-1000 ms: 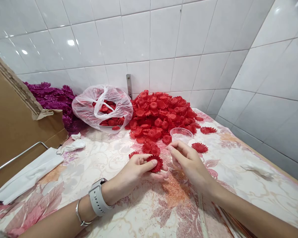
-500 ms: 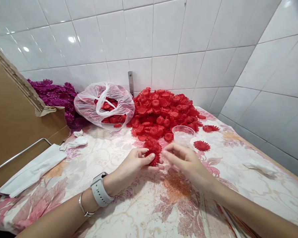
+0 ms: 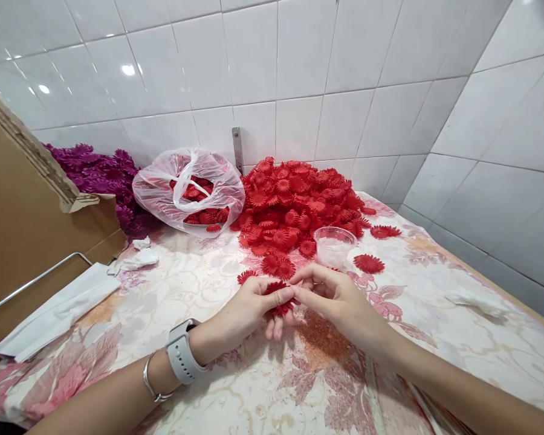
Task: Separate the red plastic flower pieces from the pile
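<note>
My left hand [image 3: 258,305], with a watch and a bracelet on its wrist, pinches a red artificial flower head [image 3: 280,305] between thumb and fingers. The flower is partly covered by the thumb. From the right, my right hand [image 3: 333,296] has its thumb and forefinger pressed together at the flower's edge, touching near the left thumb tip. Just beyond the hands lie more red flower heads [image 3: 278,265] on the cloth. Behind my right hand stands a clear plastic cup [image 3: 335,246]; its contents are hard to make out.
A large heap of red flower heads [image 3: 299,199] rests against the tiled wall. To its left are a white plastic bag [image 3: 154,199] holding red flowers, and purple flowers [image 3: 100,175]. A cardboard box [image 3: 22,181] stands at the left. A floral tablecloth [image 3: 236,386] covers the table.
My right hand has moved left, and its fingertips now meet the flower in my left hand. My left hand has lowered slightly and turned, uncovering red flower heads on the cloth behind it.
</note>
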Available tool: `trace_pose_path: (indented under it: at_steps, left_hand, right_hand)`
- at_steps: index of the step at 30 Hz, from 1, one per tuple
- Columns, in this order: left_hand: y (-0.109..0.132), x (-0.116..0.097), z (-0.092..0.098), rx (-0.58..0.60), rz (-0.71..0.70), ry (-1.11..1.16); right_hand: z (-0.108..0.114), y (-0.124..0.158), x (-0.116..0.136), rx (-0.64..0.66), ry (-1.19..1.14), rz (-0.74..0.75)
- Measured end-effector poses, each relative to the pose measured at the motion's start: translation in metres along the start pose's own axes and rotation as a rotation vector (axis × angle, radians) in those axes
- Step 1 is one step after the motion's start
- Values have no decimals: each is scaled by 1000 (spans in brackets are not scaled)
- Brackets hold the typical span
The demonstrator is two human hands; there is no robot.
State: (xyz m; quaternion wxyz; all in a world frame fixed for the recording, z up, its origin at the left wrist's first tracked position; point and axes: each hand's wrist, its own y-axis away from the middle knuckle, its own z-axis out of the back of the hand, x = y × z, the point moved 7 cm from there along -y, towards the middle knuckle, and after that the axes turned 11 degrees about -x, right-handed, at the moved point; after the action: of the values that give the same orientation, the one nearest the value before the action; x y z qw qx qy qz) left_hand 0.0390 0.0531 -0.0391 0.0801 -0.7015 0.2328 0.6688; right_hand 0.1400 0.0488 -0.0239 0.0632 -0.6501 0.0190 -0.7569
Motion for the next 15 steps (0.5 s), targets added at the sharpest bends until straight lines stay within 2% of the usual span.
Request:
trace_pose_path:
  at_steps: [6, 9, 12, 15]
  left_hand:
    - [2, 2, 9, -105, 45, -43]
    - [2, 7, 11, -126, 78, -76]
    - [0, 6, 14, -163, 47, -51]
    - [-3, 1, 11, -121, 5, 61]
  right_hand:
    - [10, -1, -1, -106, -212, -80]
    - [8, -1, -2, -79, -192, -87]
    - [5, -1, -4, -50, -158, -92]
    - [7, -3, -5, -78, -158, -114]
